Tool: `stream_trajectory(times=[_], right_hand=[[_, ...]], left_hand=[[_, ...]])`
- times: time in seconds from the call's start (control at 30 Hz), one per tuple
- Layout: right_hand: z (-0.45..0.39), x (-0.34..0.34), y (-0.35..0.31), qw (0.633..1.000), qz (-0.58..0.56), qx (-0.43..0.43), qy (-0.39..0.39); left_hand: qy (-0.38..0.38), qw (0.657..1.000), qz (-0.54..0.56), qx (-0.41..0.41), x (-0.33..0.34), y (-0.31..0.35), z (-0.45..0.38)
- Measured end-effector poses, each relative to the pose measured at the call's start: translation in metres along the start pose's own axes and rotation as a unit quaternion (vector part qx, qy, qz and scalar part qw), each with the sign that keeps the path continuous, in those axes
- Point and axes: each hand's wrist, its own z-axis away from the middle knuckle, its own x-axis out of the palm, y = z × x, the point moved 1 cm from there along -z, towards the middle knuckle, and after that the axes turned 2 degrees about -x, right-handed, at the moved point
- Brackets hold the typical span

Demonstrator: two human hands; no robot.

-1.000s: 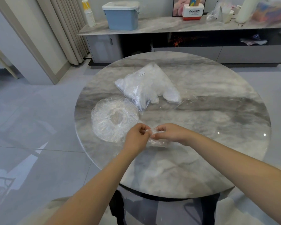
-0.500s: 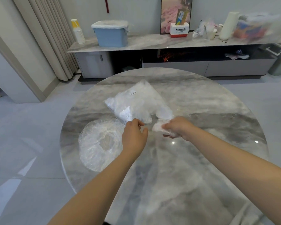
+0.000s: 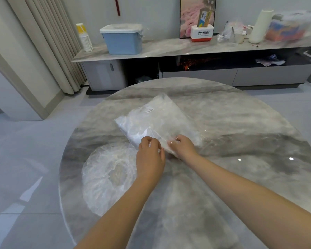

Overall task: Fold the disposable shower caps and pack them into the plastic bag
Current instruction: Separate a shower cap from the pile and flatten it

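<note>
A clear plastic bag (image 3: 162,119) stuffed with white folded caps lies at the middle of the round marble table (image 3: 241,123). My left hand (image 3: 150,155) pinches the bag's near open edge. My right hand (image 3: 183,147) holds a small folded shower cap (image 3: 171,150) at that opening, partly under the plastic. A second shower cap (image 3: 108,175), transparent and spread out round, lies flat on the table to the left of my left forearm.
Behind the table stands a long low cabinet (image 3: 187,49) with a blue lidded box (image 3: 122,39), stacked paper cups (image 3: 84,38), a white and red box (image 3: 202,33) and a white roll (image 3: 259,26). Curtains (image 3: 48,42) hang at the left. Grey floor tiles surround the table.
Both hands moved away from me, from the table's near middle up to the bag's opening. My left hand let go of the folded cap and took the bag's edge; my right carried the cap there.
</note>
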Motion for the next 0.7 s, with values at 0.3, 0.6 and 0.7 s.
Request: stream_trajectory(times=[0.3,0.6,0.7], right_hand=[[-0.041,0.017,0.003,0.956,0.147,-0.161,0.196],[-0.033,0.013,0.007,0.958,0.179,-0.122,0.186],[-0.028,0.008,0.018,0.965,0.159,-0.144,0.150]], left_hand=[[0.011,0.997,0.005,0.077,0.016,-0.013,0.005],[0.009,0.999,0.010,0.052,0.017,-0.011,0.007],[0.004,0.999,0.008,0.049,0.019,-0.010,0.007]])
